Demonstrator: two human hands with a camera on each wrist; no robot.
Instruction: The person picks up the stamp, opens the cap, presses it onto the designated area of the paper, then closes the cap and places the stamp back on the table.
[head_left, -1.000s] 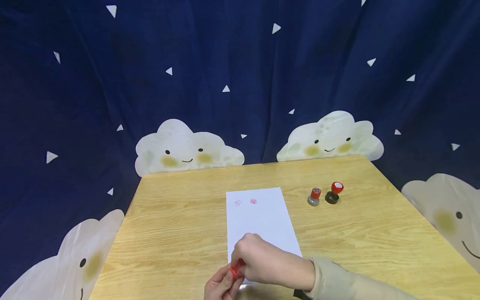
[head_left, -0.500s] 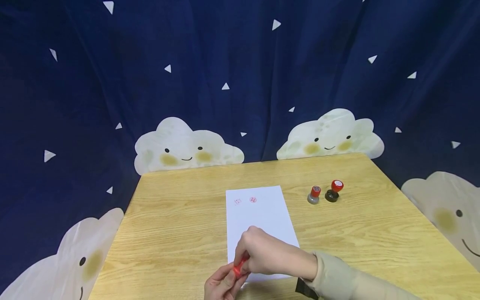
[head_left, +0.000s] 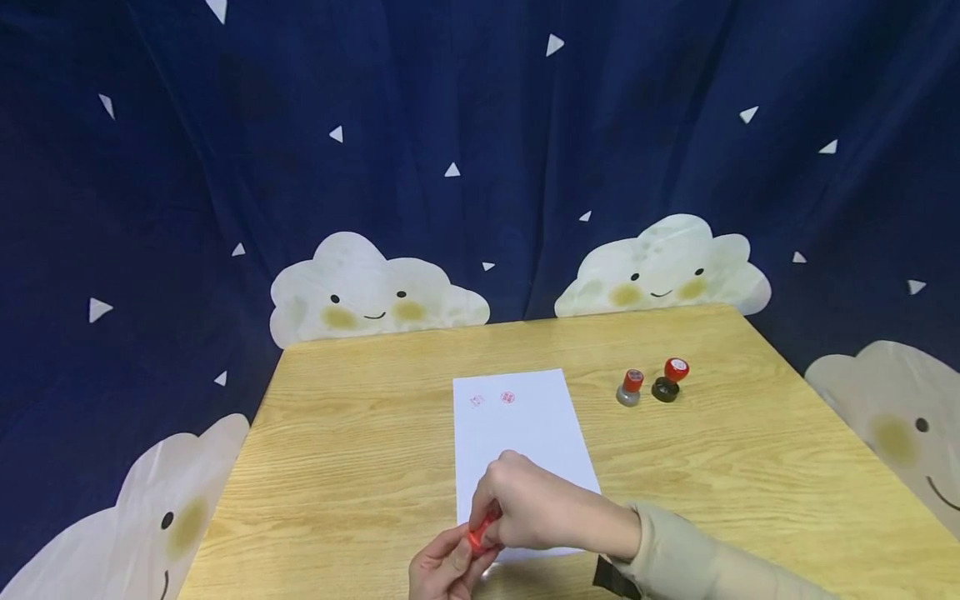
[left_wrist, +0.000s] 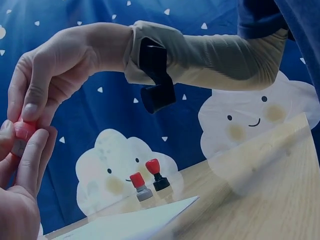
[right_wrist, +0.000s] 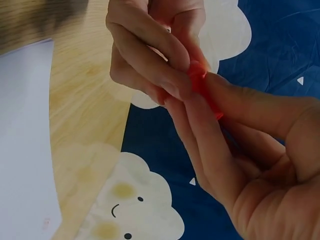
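Note:
Both hands meet over the near edge of the white paper [head_left: 517,433] in the head view. My left hand [head_left: 442,568] pinches a small red stamp [head_left: 477,543] from below. Gripping its upper part from above are the bent fingers of my right hand [head_left: 521,504]. In the left wrist view, a grey band shows below the red top of the stamp [left_wrist: 23,131]. Fingers cover most of it in the right wrist view, leaving a red strip [right_wrist: 204,90]. Two red prints [head_left: 507,397] mark the paper's far end.
A red-and-grey stamp [head_left: 631,387] stands upright to the right of the paper. Beside it is a red-and-black stamp [head_left: 670,380]. The wooden table [head_left: 345,450] backs onto a dark blue curtain [head_left: 420,100] with clouds.
My right hand has shifted slightly right, and more of the red stamp shows between the hands. The left hand stays almost in place, still pinching it. The head view has tilted slightly.

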